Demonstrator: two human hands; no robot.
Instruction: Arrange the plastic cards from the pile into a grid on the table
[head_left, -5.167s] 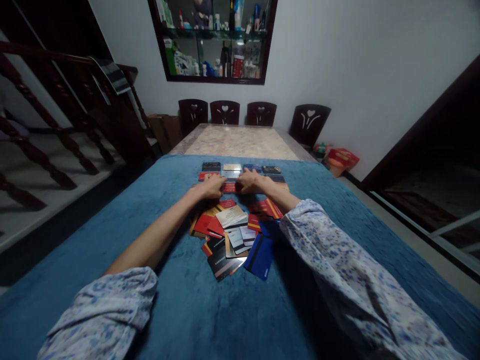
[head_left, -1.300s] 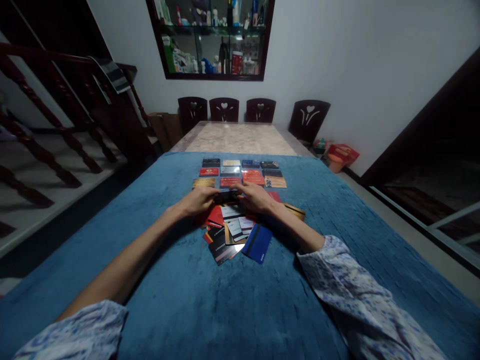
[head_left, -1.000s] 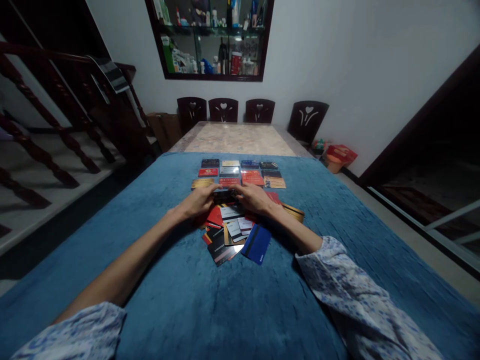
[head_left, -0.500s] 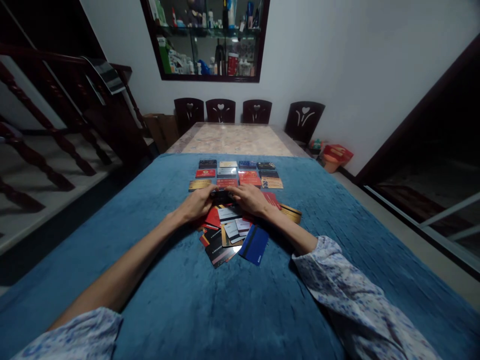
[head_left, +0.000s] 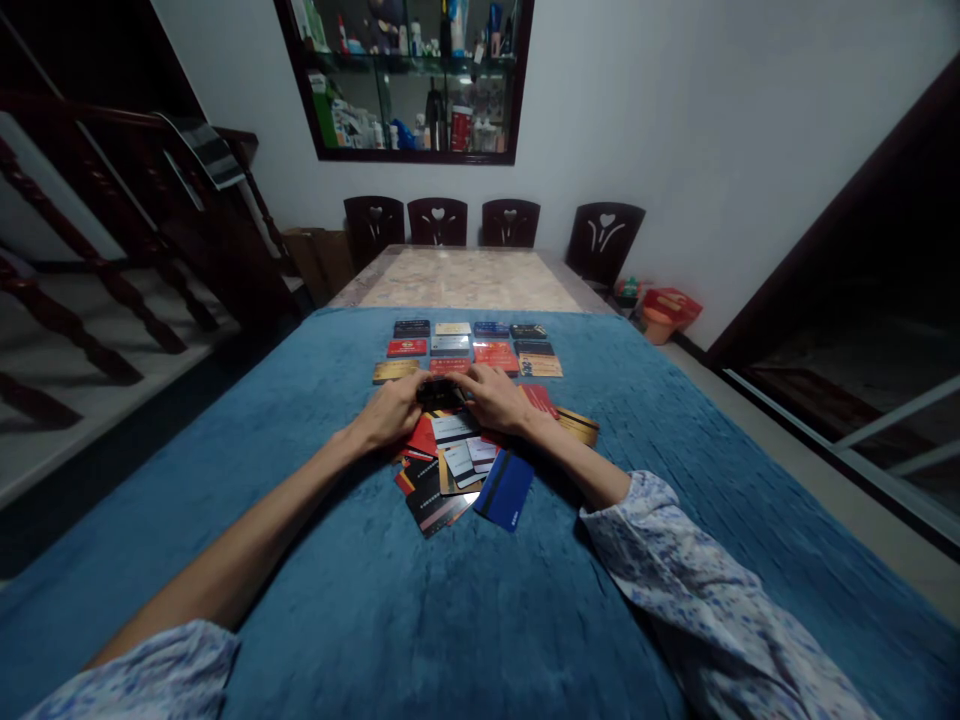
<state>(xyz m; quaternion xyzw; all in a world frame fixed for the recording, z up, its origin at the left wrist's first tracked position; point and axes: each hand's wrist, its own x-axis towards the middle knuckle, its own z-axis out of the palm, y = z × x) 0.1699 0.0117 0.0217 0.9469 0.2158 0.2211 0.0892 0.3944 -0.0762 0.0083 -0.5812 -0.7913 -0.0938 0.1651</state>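
Note:
Between my two hands is a black card [head_left: 439,393], held by its short ends just above a loose heap of cards. My left hand [head_left: 393,407] is closed on its left end, and my right hand [head_left: 495,398] is closed on its right end. Below them the heap overlaps: a blue card [head_left: 506,490], black cards [head_left: 429,500], pale silver cards [head_left: 465,460] and a red card [head_left: 422,437]. A gold card [head_left: 577,427] and a dark red card [head_left: 538,400] lie partly behind my right hand and wrist. Fingertips and card edges are partly hidden.
Beyond my hands, cards lie in rows, among them a gold card [head_left: 396,371], an orange-red card [head_left: 495,356] and a white card [head_left: 453,328]. A blue cloth [head_left: 315,560] covers the near table; bare marble tabletop [head_left: 465,277] shows behind. Dark chairs [head_left: 437,220] stand at the far end.
The view has shifted slightly, moving everything a little to the left. The black card's face is tilted a bit more into view; both hands keep their hold.

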